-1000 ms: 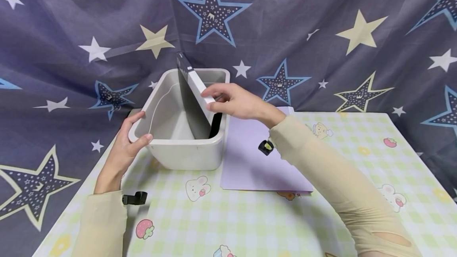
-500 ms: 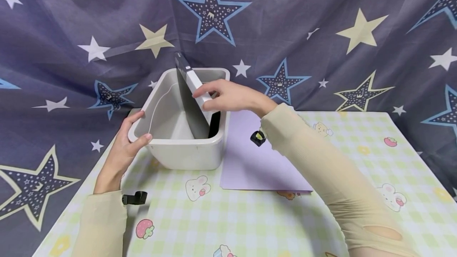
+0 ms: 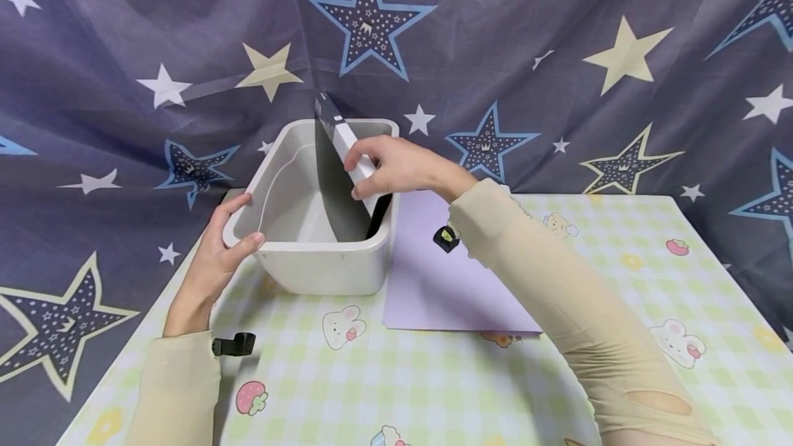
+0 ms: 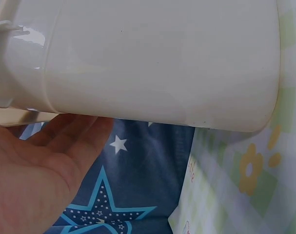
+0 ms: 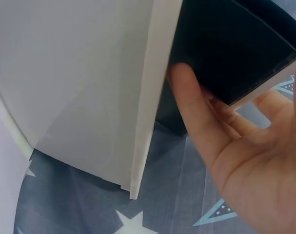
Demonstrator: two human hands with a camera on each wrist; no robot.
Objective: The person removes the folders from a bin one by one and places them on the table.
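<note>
A white plastic bin (image 3: pixel 322 270) stands on the table with its mouth up. Tilted inside it is a flat, book-like thing (image 3: pixel 337 191) with dark faces and a white edge, its far end sticking up above the rim. My right hand (image 3: pixel 405 167) pinches its white edge between thumb and fingers, over the bin's right side. In the right wrist view, fingers (image 5: pixel 187 87) reach over the dark face beside the bin's rim. My left hand (image 3: pixel 219 246) grips the bin's left front corner, thumb on the rim. The left wrist view shows that hand (image 4: pixel 45 170) against the bin's outer wall.
Lavender sheets or a thin folder (image 3: pixel 446 294) lie flat to the right of the bin, partly under my right forearm. A checked tablecloth (image 3: pixel 322 391) covers the table. Close behind the bin hangs a dark star-patterned curtain (image 3: pixel 434 40).
My right hand first shifts slightly left, then back right. The raised end of the book-like thing follows, and now leans farther right. The left hand and the bin have kept their places.
</note>
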